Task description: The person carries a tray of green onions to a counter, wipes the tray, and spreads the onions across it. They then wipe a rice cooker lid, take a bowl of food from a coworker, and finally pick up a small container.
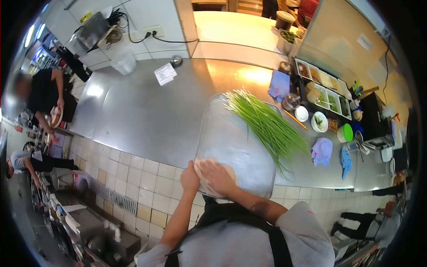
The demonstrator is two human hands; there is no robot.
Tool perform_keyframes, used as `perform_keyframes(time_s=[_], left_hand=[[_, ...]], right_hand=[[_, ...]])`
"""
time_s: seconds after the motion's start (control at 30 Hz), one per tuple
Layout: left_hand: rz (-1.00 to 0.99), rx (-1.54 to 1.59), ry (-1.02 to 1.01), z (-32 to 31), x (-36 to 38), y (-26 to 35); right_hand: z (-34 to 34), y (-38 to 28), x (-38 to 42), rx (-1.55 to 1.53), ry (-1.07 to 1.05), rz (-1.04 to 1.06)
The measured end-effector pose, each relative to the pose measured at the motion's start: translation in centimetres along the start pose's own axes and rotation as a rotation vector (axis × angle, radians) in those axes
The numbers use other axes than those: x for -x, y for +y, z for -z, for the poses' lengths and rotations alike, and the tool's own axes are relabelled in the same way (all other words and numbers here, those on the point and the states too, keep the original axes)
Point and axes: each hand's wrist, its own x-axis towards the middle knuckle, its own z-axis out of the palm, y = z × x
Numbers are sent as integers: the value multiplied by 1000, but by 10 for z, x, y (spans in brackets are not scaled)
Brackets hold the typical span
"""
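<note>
A large metal tray (222, 142) lies on the steel counter in front of me and reaches over its near edge. My left hand (190, 179) is closed at the tray's near left corner, its thumb up on the rim. Beside it my right hand (219, 177) lies flat on a pale, crumpled cloth (229, 172), pressing it onto the tray's near end with fingers stretched out. A big bunch of long green chives (269, 127) rests across the tray's right side, white ends pointing away from me and green tips spilling onto the counter.
To the right are a blue cloth (279, 85), an orange pencil (295, 120), a white bowl (319, 122), a purple cloth (321, 151) and topping containers (327, 99). Papers (165, 74) and a plastic tub (123, 62) stand at the back left. Other people (44, 95) work at both sides.
</note>
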Motion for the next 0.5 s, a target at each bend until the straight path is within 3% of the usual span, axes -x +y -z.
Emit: perform_keyframes(time_s=[0.07,0.17,0.23,0.3,0.4,0.5], left_hand=[[17,-63,-30,4,0,5],[-24,-64,-41,8,-1,7],[-45,-28,-36,6,-1,7],[-41,-13,-43,11,2,12],[-48,15,-11,2,4,9],[-17,-14,-10,2,8,13]], right_hand=[[18,-1,35,-161,-119,89],[44,34,78,-207,-203,-24],[67,69,99,-147,-245,-336],[88,82,113,118,65,-487],[70,96,94,446,140,-758],[41,87,62,469,348,-922]])
